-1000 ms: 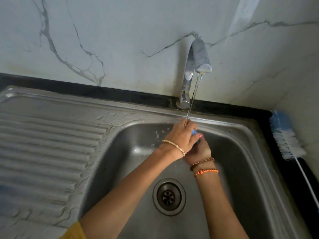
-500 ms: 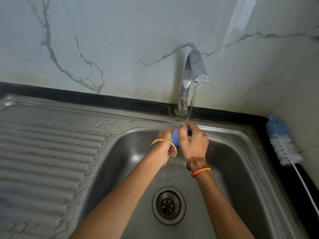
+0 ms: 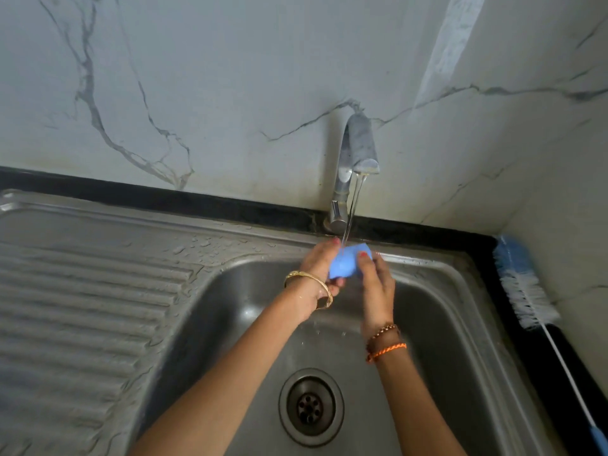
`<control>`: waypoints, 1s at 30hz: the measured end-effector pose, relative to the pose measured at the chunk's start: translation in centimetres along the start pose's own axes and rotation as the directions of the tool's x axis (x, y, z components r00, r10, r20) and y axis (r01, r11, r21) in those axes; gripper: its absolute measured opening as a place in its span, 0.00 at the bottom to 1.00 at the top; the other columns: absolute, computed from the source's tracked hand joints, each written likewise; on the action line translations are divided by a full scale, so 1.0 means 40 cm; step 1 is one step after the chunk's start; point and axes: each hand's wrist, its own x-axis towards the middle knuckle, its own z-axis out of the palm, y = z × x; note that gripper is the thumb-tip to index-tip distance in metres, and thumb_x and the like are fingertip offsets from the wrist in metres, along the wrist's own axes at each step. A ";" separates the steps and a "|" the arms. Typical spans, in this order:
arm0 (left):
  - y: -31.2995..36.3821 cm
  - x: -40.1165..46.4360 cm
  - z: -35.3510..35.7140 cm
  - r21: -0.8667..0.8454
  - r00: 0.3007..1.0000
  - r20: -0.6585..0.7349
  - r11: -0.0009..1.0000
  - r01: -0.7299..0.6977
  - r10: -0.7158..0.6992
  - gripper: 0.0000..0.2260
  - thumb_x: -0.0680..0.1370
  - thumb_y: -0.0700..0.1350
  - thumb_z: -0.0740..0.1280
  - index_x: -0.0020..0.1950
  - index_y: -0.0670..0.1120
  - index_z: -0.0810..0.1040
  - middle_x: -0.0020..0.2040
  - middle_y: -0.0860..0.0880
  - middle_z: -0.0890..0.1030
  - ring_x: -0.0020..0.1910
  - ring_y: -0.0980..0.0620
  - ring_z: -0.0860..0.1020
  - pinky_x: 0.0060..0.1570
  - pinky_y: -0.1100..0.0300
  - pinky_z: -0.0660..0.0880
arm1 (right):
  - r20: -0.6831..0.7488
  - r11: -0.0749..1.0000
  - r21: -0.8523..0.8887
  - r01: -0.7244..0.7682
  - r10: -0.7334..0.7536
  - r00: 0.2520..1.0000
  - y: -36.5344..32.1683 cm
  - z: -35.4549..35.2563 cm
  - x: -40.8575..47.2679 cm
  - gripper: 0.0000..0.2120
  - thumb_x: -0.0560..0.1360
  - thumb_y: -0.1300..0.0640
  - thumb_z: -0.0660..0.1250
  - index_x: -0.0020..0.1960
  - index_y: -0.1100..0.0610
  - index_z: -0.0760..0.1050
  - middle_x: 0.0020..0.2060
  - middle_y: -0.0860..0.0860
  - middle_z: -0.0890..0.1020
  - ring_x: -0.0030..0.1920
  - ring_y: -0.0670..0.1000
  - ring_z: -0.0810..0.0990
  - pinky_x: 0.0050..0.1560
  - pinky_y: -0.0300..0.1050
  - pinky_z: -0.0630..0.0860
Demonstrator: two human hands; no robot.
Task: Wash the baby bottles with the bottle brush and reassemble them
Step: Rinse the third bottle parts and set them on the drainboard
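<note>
1. Head view, hands: left hand (image 3: 320, 269) and right hand (image 3: 375, 284) both grip a light-blue bottle part (image 3: 347, 263), fingers curled round it from either side, held above the back of the basin right under the tap. Which part of the bottle it is can't be told.
2. Tap (image 3: 357, 159): chrome, mounted at the back edge; thin stream of water (image 3: 350, 209) falls onto the blue part.
3. Sink (image 3: 444, 324): stainless steel, w/ round drain (image 3: 311, 406) at basin centre, below the hands. Wet w/ drops on the rim nr the tap.
4. Drainboard (image 3: 82, 291): ribbed steel, left of basin, part of the same unit.
5. Bottle brush (image 3: 523, 291): lies on the black counter strip (image 3: 197, 200) at the right of the sink, well apart from the hands; blue & white bristles point to the back corner, thin white handle runs toward the camera.
6. Wall (image 3: 230, 77): white marble-look tile w/ grey veins behind the sink, and a side wall meeting it at the right corner.
7. Wrists: gold bangle (image 3: 309, 284) on the left; beaded and orange thread bands (image 3: 386, 347) on the right.
</note>
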 end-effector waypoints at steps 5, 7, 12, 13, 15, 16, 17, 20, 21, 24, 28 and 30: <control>-0.067 0.008 -0.036 0.880 0.850 0.315 0.206 -0.429 0.422 0.14 0.80 0.40 0.58 0.64 0.43 0.72 0.66 0.43 0.65 0.58 0.41 0.74 0.60 0.54 0.70 | 0.187 0.641 0.421 -0.641 0.630 0.753 0.037 0.005 -0.014 0.14 0.76 0.52 0.53 0.44 0.59 0.74 0.37 0.54 0.75 0.38 0.51 0.73 0.41 0.43 0.68; -0.088 -0.003 -0.056 0.859 0.798 0.331 0.190 -0.476 0.504 0.15 0.78 0.40 0.56 0.63 0.42 0.73 0.67 0.42 0.65 0.57 0.39 0.73 0.60 0.49 0.70 | 0.210 0.613 0.392 -0.686 0.666 0.716 0.028 0.012 -0.009 0.15 0.76 0.54 0.51 0.44 0.60 0.73 0.37 0.55 0.74 0.38 0.52 0.72 0.42 0.43 0.67; -0.111 -0.023 -0.095 0.630 0.792 0.095 0.579 -0.517 0.604 0.15 0.73 0.37 0.60 0.57 0.34 0.73 0.59 0.35 0.71 0.54 0.47 0.70 0.55 0.74 0.64 | 0.203 0.702 0.225 -0.676 0.645 0.737 -0.028 0.046 -0.026 0.11 0.78 0.56 0.53 0.43 0.60 0.71 0.36 0.54 0.74 0.35 0.50 0.73 0.38 0.41 0.70; -0.109 -0.030 -0.102 0.553 0.822 0.060 0.667 -0.499 0.566 0.13 0.74 0.34 0.62 0.59 0.37 0.72 0.59 0.37 0.71 0.54 0.49 0.70 0.57 0.69 0.67 | 0.177 0.751 0.152 -0.643 0.619 0.765 -0.034 0.052 -0.033 0.09 0.79 0.57 0.55 0.45 0.59 0.71 0.37 0.55 0.75 0.36 0.50 0.74 0.38 0.42 0.71; -0.110 -0.049 -0.111 0.381 0.903 0.040 0.829 -0.409 0.427 0.16 0.75 0.32 0.64 0.59 0.44 0.68 0.58 0.43 0.71 0.52 0.50 0.72 0.55 0.55 0.74 | 0.126 0.830 -0.034 -0.557 0.557 0.821 -0.045 0.057 -0.046 0.06 0.78 0.58 0.58 0.46 0.58 0.72 0.42 0.56 0.77 0.42 0.53 0.76 0.40 0.43 0.72; -0.110 -0.057 -0.115 0.321 0.928 0.033 0.876 -0.361 0.370 0.16 0.75 0.32 0.65 0.58 0.46 0.66 0.57 0.46 0.70 0.49 0.51 0.74 0.50 0.55 0.76 | 0.118 0.850 -0.107 -0.516 0.526 0.842 -0.049 0.058 -0.048 0.05 0.78 0.58 0.59 0.46 0.57 0.72 0.45 0.57 0.76 0.45 0.54 0.75 0.40 0.43 0.72; -0.106 -0.076 -0.122 0.273 0.944 0.029 0.906 -0.325 0.330 0.17 0.75 0.32 0.65 0.58 0.46 0.66 0.54 0.49 0.71 0.45 0.53 0.75 0.45 0.59 0.77 | 0.121 0.864 -0.139 -0.485 0.501 0.857 -0.059 0.059 -0.059 0.04 0.77 0.59 0.60 0.46 0.57 0.73 0.46 0.57 0.76 0.46 0.55 0.75 0.40 0.43 0.72; -0.092 -0.100 -0.131 0.228 0.957 0.036 0.930 -0.289 0.288 0.15 0.75 0.35 0.67 0.57 0.46 0.67 0.49 0.54 0.73 0.41 0.56 0.75 0.39 0.66 0.75 | 0.112 0.895 -0.087 -0.438 0.446 0.888 -0.084 0.047 -0.068 0.09 0.74 0.62 0.65 0.53 0.60 0.71 0.44 0.55 0.76 0.42 0.52 0.76 0.39 0.42 0.74; -0.085 -0.113 -0.135 0.250 0.961 0.041 0.928 -0.276 0.275 0.13 0.75 0.37 0.68 0.56 0.45 0.68 0.48 0.54 0.74 0.40 0.57 0.75 0.38 0.66 0.74 | 0.101 0.894 -0.060 -0.443 0.447 0.889 -0.096 0.042 -0.077 0.11 0.73 0.62 0.67 0.54 0.61 0.71 0.43 0.55 0.77 0.41 0.51 0.76 0.40 0.43 0.74; -0.079 -0.155 -0.145 0.346 0.980 0.096 0.917 -0.198 0.175 0.10 0.75 0.40 0.68 0.53 0.46 0.71 0.46 0.53 0.76 0.39 0.57 0.75 0.39 0.64 0.71 | 0.098 0.842 -0.068 -0.535 0.539 0.836 -0.124 0.029 -0.114 0.06 0.71 0.59 0.69 0.46 0.60 0.75 0.38 0.55 0.78 0.37 0.52 0.77 0.37 0.44 0.73; -0.089 -0.212 -0.183 0.550 0.986 0.144 0.822 -0.147 0.080 0.09 0.77 0.36 0.65 0.56 0.44 0.75 0.42 0.52 0.76 0.36 0.58 0.73 0.30 0.73 0.70 | 0.079 0.792 -0.442 -0.422 0.503 0.861 -0.135 0.010 -0.165 0.05 0.70 0.57 0.72 0.43 0.56 0.77 0.39 0.54 0.78 0.36 0.49 0.75 0.37 0.43 0.72; -0.097 -0.229 -0.207 0.615 0.990 0.103 0.776 -0.143 0.100 0.12 0.76 0.32 0.62 0.59 0.39 0.76 0.47 0.48 0.78 0.37 0.57 0.73 0.27 0.77 0.68 | 0.113 0.577 -0.804 -0.144 0.385 0.916 -0.145 -0.003 -0.178 0.18 0.67 0.54 0.75 0.54 0.56 0.77 0.47 0.54 0.78 0.46 0.52 0.78 0.47 0.44 0.74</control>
